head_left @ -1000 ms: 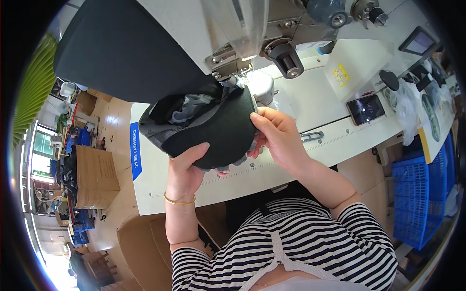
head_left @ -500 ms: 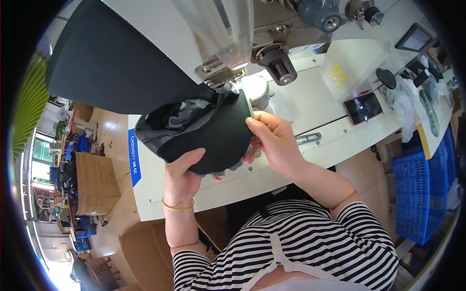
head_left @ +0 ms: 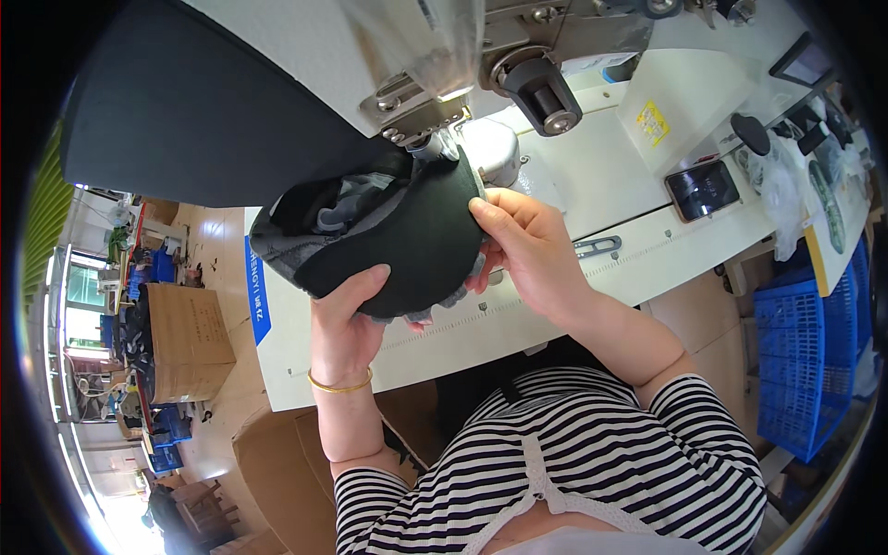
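Note:
A dark cap [head_left: 388,242] with a smooth black curved brim and grey fabric bunched in its crown hangs under the sewing machine's head [head_left: 421,116]. The brim's far edge meets the presser foot [head_left: 438,146], beside a white rounded post [head_left: 492,148]. My left hand [head_left: 347,314] grips the cap's near left side, thumb on the black face and fingers hidden underneath. At the right edge of the brim, my right hand [head_left: 525,245] pinches the rim between thumb and fingers. The needle's contact point is too small to make out.
A dark panel [head_left: 222,111] looms at upper left. On the white table [head_left: 592,199] lie a slotted metal plate [head_left: 598,247] and a phone [head_left: 702,191]. Blue crates [head_left: 803,361] stand at right, a cardboard box [head_left: 190,342] at left.
The whole view has shifted slightly. Both hands keep their grip on the cap, whose brim stays at the presser foot; any turn of the cap is too slight to tell.

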A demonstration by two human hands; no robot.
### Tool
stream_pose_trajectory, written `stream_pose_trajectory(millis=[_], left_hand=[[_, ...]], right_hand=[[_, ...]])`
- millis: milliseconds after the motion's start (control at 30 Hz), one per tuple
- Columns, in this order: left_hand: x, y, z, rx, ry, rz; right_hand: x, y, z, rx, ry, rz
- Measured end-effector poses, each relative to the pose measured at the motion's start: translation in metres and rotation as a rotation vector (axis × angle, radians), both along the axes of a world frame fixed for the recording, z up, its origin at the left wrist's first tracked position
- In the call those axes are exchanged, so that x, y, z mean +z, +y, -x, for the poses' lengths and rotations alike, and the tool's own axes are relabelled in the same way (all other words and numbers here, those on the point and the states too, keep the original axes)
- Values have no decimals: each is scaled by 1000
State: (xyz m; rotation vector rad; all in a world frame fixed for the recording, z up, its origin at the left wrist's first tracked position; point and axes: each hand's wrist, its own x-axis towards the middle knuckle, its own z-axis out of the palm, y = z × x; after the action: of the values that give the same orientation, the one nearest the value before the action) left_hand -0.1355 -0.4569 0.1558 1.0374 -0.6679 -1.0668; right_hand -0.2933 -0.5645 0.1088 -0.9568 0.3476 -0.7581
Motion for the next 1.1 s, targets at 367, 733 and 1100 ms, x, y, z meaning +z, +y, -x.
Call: stream_pose_trajectory(millis=[367, 733, 1100], left_hand=[[-16, 6, -16, 12, -113, -35], [-10, -9, -7, -17, -150, 40], [-12, -22, 7, 131, -140, 89]], right_hand=[[3, 17, 8, 64, -16, -39], [5, -1, -2, -2, 10, 5], [2, -5, -8, -14, -28, 36]])
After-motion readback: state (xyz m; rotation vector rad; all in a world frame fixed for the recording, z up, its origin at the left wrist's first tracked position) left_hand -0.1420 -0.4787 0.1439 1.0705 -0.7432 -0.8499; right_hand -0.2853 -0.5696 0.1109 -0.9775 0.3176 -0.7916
